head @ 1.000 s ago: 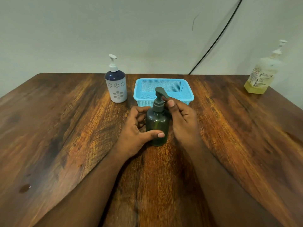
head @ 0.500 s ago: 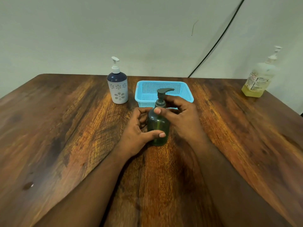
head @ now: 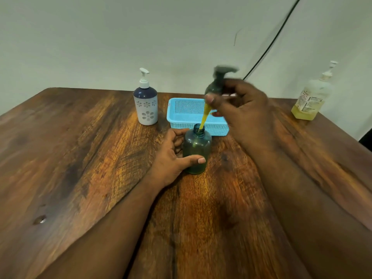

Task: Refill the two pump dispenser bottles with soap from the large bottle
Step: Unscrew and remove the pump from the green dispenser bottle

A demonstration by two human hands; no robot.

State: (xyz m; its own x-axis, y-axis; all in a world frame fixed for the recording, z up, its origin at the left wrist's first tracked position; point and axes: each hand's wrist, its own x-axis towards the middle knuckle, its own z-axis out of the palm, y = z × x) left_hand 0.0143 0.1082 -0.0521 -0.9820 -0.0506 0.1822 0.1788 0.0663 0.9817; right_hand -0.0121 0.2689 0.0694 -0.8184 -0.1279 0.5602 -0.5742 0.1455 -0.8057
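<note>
A dark green dispenser bottle (head: 197, 152) stands upright mid-table, its neck uncapped. My left hand (head: 173, 158) wraps around its body. My right hand (head: 239, 111) holds the bottle's dark pump head (head: 218, 81), blurred, above and behind the neck. A yellow dip tube (head: 205, 117) slants from the pump down into the opening. The white and navy pump bottle (head: 146, 101) with flower cut-outs stands at the back, left of centre. The large bottle (head: 311, 99), with yellow soap low in it, stands at the table's far right corner.
A light blue perforated basket (head: 181, 115) sits just behind the green bottle. The table (head: 80, 158) is dark wood against a pale wall, with a black cable (head: 269, 45) running up the wall. A small shiny spot (head: 40, 219) marks the table at front left.
My right hand has lifted the pump head up off the green bottle, drawing the yellow tube almost out. My left hand has stayed on the bottle.
</note>
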